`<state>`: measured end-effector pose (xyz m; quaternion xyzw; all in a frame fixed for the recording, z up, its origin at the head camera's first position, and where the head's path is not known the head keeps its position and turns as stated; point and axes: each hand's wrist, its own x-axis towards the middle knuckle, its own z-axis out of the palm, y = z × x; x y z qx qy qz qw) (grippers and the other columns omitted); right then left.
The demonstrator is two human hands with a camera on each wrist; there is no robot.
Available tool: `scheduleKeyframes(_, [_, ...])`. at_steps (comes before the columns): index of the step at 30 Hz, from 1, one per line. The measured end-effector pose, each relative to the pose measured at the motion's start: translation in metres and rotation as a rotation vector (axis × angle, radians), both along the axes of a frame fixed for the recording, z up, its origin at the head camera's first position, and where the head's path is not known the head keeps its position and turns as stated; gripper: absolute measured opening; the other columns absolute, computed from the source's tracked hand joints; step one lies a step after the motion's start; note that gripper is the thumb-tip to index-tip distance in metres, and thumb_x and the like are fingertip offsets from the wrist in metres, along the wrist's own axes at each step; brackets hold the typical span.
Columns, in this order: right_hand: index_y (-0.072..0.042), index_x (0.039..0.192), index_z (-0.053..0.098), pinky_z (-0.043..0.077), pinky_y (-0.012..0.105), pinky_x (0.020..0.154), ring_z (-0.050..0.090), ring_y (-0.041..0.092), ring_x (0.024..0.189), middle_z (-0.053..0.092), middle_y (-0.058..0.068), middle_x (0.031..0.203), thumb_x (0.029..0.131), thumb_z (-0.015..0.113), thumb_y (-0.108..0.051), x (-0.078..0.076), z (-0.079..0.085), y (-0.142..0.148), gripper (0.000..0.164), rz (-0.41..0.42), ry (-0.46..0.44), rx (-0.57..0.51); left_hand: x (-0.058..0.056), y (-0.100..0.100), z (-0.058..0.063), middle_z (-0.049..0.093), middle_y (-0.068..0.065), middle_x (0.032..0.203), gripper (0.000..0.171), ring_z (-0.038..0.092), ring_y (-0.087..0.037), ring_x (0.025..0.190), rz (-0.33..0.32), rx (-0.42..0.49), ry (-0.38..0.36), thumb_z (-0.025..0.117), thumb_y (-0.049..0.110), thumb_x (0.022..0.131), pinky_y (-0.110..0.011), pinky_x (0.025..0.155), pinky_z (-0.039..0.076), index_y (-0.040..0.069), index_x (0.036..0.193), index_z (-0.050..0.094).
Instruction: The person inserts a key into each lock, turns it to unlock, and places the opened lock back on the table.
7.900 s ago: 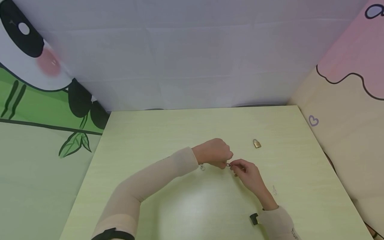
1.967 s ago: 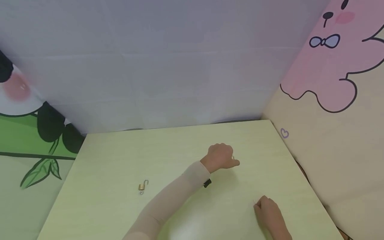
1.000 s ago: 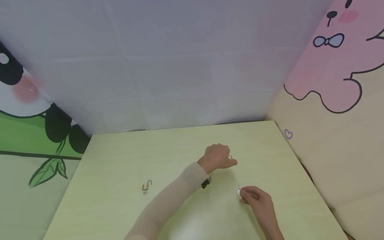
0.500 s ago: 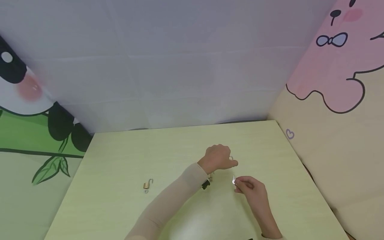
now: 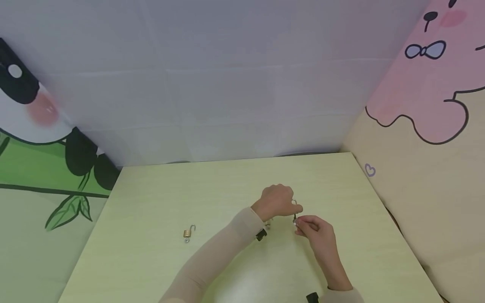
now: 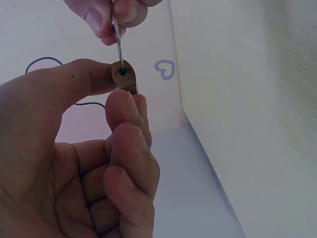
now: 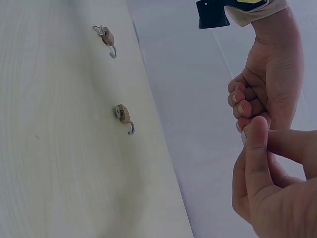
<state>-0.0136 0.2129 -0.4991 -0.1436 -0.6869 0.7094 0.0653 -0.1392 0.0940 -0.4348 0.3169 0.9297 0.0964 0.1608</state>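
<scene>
My left hand point(image 5: 277, 200) pinches a small brass padlock point(image 6: 125, 78) between thumb and fingers, above the table. Its keyhole end faces the left wrist camera, and in the head view only its shackle point(image 5: 294, 202) shows. A silver key point(image 6: 119, 47) is pinched by my right hand point(image 5: 318, 235), just below the left one. The key's tip meets the keyhole; how deep it sits I cannot tell. Two more brass padlocks lie on the table with shackles swung open: one left of my left arm point(image 5: 187, 233), another partly behind the left wrist point(image 5: 268, 224).
The pale wooden table point(image 5: 159, 193) is bounded by a grey cloth wall point(image 5: 227, 84) behind and printed cloth walls at both sides. Black camera mounts sit at the left wrist point(image 5: 261, 235) and right wrist point(image 5: 312, 297). A silver key end shows at each lying padlock.
The closed padlock that lay at the right back is now in my left hand. My right hand has come up and leftward with the key to the padlock; the left hand has stayed nearly still lately.
</scene>
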Motion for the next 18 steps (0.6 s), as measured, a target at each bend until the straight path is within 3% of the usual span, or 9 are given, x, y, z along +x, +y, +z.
scheduleKeyframes(7, [0.012,0.103,0.065,0.057,0.033,0.076,0.071,0.025,0.082,0.07,0.022,0.098,0.095,0.063,0.004,-0.003,0.0,-0.003,0.012,-0.018,-0.01,0.025,0.001,0.0,0.0,0.024,0.009,0.047,0.049,0.021,-0.008,0.043,-0.007,-0.032,0.031,0.064,0.048,0.088,-0.025,0.04,0.02,0.02,0.054,0.042])
scheduleKeyframes(14, [0.017,0.103,0.063,0.057,0.033,0.076,0.073,0.027,0.081,0.067,0.03,0.101,0.094,0.062,0.009,-0.006,0.0,-0.011,0.012,-0.073,0.014,-0.027,0.001,-0.002,-0.004,0.023,0.009,0.047,0.048,0.022,-0.008,0.043,0.009,-0.035,0.029,0.064,0.047,0.087,-0.025,0.041,0.02,0.02,0.055,0.041])
scheduleKeyframes(18, [0.018,0.105,0.061,0.057,0.032,0.077,0.073,0.023,0.081,0.068,0.029,0.101,0.093,0.063,0.009,-0.008,-0.002,-0.015,0.015,-0.109,0.014,-0.065,0.002,-0.003,-0.006,0.023,0.008,0.047,0.05,0.022,-0.008,0.043,0.021,-0.011,0.021,0.065,0.047,0.087,-0.025,0.041,0.019,0.019,0.054,0.04])
